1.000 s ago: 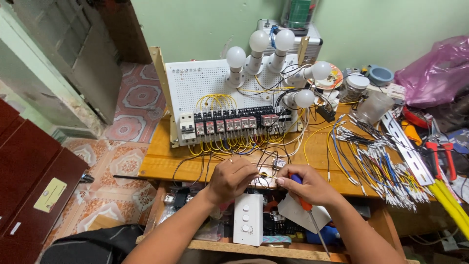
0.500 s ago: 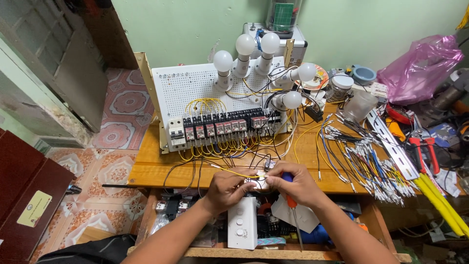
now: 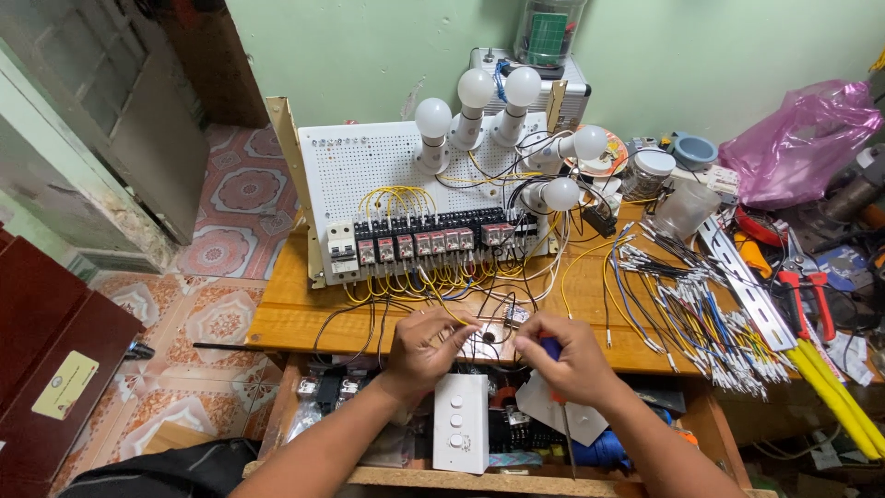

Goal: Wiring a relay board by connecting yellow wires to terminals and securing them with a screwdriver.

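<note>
Two hands meet at the lower centre of the frame, over the front edge of a wooden table point(image 3: 295, 318). The left hand point(image 3: 426, 346) pinches a yellow wire point(image 3: 441, 297) between thumb and fingertips, its grip clenched on the strand. The right hand point(image 3: 564, 358) is closed round a blue-handled screwdriver point(image 3: 559, 397) whose shaft points down past the table edge. Between the two sits a small part point(image 3: 513, 318) (too small to make out) to which the wire appears to run.

At centre frame a white perforated board point(image 3: 369, 171) stands tilted on the table. A row of relays point(image 3: 433, 242) along its lower edge already carries many yellow and black leads, and five bulbs point(image 3: 475, 90) are mounted across its upper right, so much of the wiring looks done. Judging by what lies about, more is left: a large spread of loose cut wires point(image 3: 701, 309) with white ferrules covers the right of the table, unconnected, and a white switch plate point(image 3: 459, 433) at bottom centre lies below the hands with no lead visibly joined to it.

Red pliers point(image 3: 804, 295) and yellow conduit point(image 3: 834, 392) lie at far right, a pink bag point(image 3: 797, 138) at upper right.
</note>
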